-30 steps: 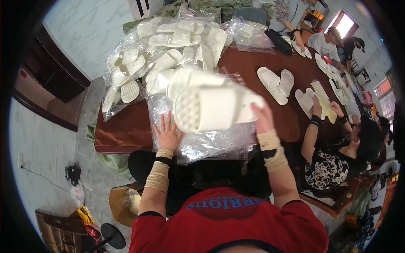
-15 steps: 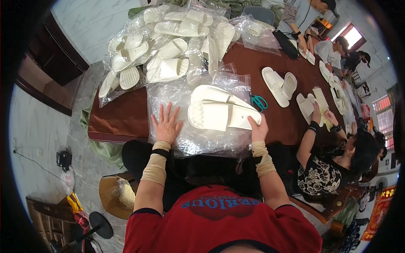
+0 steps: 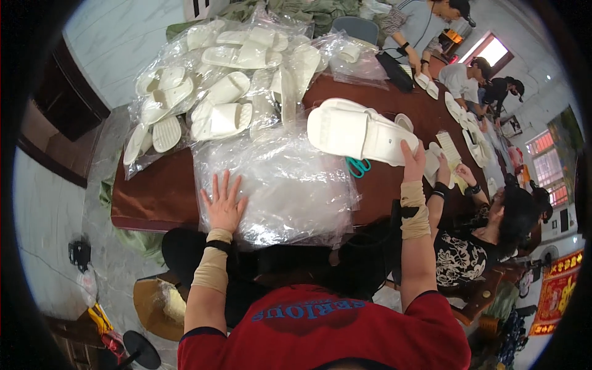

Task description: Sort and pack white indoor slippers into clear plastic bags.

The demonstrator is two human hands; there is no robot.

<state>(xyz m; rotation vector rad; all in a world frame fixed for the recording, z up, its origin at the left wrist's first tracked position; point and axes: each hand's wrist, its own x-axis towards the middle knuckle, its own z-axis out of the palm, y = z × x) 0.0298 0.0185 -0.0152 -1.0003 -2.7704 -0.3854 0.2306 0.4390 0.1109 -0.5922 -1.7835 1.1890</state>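
My left hand lies flat on a stack of clear plastic bags, its fingers spread. In my right hand is a pair of white slippers, one laid over the other, gripped at the end nearest me on the right. The pair is lifted over the brown table, to the right of the bags' upper part. Just below the slippers, teal-handled scissors rest on the table, their blades hidden. Another white slipper shows partly behind the held pair.
A heap of bagged white slippers covers the far left of the table. At the right, a co-worker's hands handle slippers and something yellowish. Farther back, more people stand along the table near a row of slippers. A cardboard box stands on the floor.
My right hand has raised the pair of slippers off the bags and carried it to the right. My left hand stays spread on the bags. The whole view has shifted slightly.
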